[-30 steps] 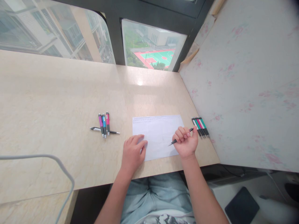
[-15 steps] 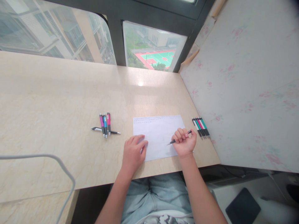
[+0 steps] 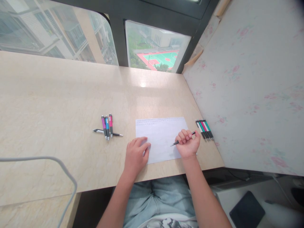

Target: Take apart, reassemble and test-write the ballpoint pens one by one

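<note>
A white sheet of paper lies on the beige desk, with faint lines of writing along its far edge. My left hand rests flat on the sheet's near left corner, fingers spread. My right hand is curled round a dark pen over the sheet's right side, the tip pointing left and hovering just above the paper.
Three coloured pens lie across a black and white pen left of the sheet. A row of several pens lies by the floral wall panel on the right. A grey cable loops at the near left. Windows are behind.
My right hand with the pen shifted slightly over the right side of the paper, first a little left, then back right. The left hand stayed put.
</note>
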The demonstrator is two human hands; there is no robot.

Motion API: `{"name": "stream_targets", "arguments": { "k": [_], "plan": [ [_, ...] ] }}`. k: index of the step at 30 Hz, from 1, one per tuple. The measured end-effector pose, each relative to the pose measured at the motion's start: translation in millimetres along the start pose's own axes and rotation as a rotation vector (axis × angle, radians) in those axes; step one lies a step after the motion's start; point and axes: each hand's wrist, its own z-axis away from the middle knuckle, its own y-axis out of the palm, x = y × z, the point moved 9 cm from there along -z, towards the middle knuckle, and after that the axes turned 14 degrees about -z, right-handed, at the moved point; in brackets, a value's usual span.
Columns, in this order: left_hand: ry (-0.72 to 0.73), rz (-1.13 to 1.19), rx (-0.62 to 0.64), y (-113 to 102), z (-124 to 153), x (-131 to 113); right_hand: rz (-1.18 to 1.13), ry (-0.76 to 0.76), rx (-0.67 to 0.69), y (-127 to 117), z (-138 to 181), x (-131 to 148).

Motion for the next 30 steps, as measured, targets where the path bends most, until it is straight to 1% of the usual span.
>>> {"name": "stream_targets", "arguments": {
  "k": [7, 10, 15, 19, 22, 24, 26, 28, 30],
  "plan": [
    [-0.007, 0.006, 0.010, 0.8, 0.6, 0.3, -0.058, 0.029, 0.033, 7.7, 0.7, -2.1],
    [-0.010, 0.010, 0.019, 0.8, 0.6, 0.0, -0.059, 0.098, 0.055, 13.9, -0.5, -9.7],
    [-0.006, 0.012, 0.015, -0.5, 0.3, -0.6, 0.150, 0.268, 0.020, 19.5, -6.2, -36.1],
    [-0.007, 0.015, 0.019, -0.1, 0.6, -0.4, 0.386, 0.300, 0.071, 26.5, -15.8, -47.0],
    [-0.013, 0.020, 0.026, 0.2, 0.9, -0.2, 0.521, 0.279, 0.101, 29.3, -26.1, -49.4],
    [-0.016, 0.023, 0.033, 0.5, 1.0, -0.1, 0.609, 0.224, 0.130, 31.2, -34.4, -49.3],
    [-0.021, 0.025, 0.039, 1.1, 1.0, 0.4, 0.747, 0.081, 0.131, 31.7, -44.1, -43.1],
    [-0.025, 0.027, 0.045, 1.7, 1.0, 1.1, 0.939, -0.085, 0.096, 31.1, -52.2, -35.6],
    [-0.026, 0.031, 0.048, 2.2, 0.9, 1.7, 1.157, -0.174, 0.071, 30.5, -58.4, -35.6]
  ]
}}
